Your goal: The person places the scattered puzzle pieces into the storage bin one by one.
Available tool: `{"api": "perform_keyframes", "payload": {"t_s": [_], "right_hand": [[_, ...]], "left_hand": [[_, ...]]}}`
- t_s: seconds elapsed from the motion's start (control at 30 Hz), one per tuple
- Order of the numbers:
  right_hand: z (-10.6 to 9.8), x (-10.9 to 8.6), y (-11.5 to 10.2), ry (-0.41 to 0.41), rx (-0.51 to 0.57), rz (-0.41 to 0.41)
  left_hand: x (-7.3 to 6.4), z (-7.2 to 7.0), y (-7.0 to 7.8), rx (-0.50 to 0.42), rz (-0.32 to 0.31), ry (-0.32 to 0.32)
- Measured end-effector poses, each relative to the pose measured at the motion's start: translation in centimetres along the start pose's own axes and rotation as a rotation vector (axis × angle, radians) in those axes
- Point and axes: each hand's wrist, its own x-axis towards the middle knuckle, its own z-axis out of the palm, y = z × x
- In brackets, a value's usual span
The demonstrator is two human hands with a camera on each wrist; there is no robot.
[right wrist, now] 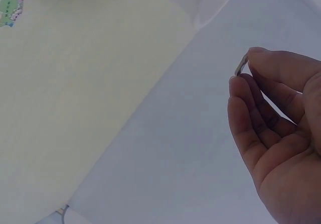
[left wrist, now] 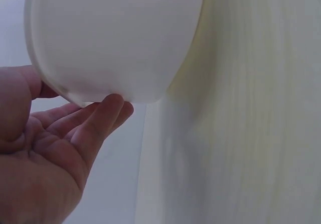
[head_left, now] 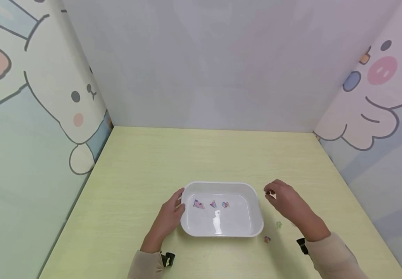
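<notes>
A white rectangular plastic tray [head_left: 218, 228] with rounded corners stands on the table. My left hand [head_left: 168, 217] grips its left side; in the left wrist view the thumb is at the rim and the fingers [left wrist: 95, 123] press the outer wall. Three small colourful printed pieces lie in the tray: a larger pink-purple one [head_left: 199, 204], a middle one [head_left: 213, 204] and a right one [head_left: 225, 204]. Just beyond the tray's right side, raised above the table, my right hand [head_left: 291, 203] pinches a thin flat piece [right wrist: 242, 65] between thumb and fingertips. It shows edge-on, its printed face hidden.
On the table [head_left: 152, 162], right of the tray, lie a green printed piece [head_left: 279, 224] and a reddish-blue one [head_left: 267, 239]. Another [head_left: 293, 224] is partly covered by my right forearm. A plain grey wall stands behind, with cartoon-printed panels at both sides.
</notes>
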Motion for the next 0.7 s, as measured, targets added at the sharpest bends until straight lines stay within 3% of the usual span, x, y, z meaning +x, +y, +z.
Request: {"api": "perform_keyframes", "payload": {"t_s": [0.7], "right_hand": [[0.8,3.1,-2.7,-0.081,-0.004,-0.058]], "left_hand": [[0.0,0.0,0.0,-0.016,0.001,-0.008]]}}
